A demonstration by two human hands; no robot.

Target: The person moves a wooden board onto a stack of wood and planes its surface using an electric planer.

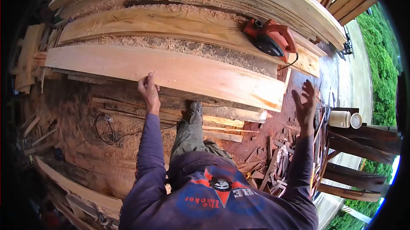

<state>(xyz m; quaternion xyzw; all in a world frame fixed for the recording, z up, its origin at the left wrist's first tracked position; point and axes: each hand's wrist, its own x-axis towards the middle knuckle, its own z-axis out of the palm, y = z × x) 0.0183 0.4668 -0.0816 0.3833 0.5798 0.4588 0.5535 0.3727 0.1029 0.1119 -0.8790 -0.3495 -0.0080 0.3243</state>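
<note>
Off the left end of a long, pale, flat wooden plank [171,71] stands a pile of rough, light-brown wooden pieces [32,57]. A thin black looped cable [104,129] lies on the floor on the plank's near side, toward its left half. The plank itself stretches crosswise in front of the person. The bare left hand [149,91] is at the plank's near edge, left of its middle, fingers bent and overlapping the wood; whether it grips the edge or merely rests there, I cannot tell. Along the plank's far side runs a strip of curly, pale wood shavings [171,44], and beyond that a yellowish wooden board [162,23]. A red and black electric planer [271,40] sits on that board, beyond the plank's right half. The bare right hand [306,104] is raised just off the plank's right end, fingers spread wide, holding nothing. Farther right of the plank is a cylindrical, off-white container [339,119].
</note>
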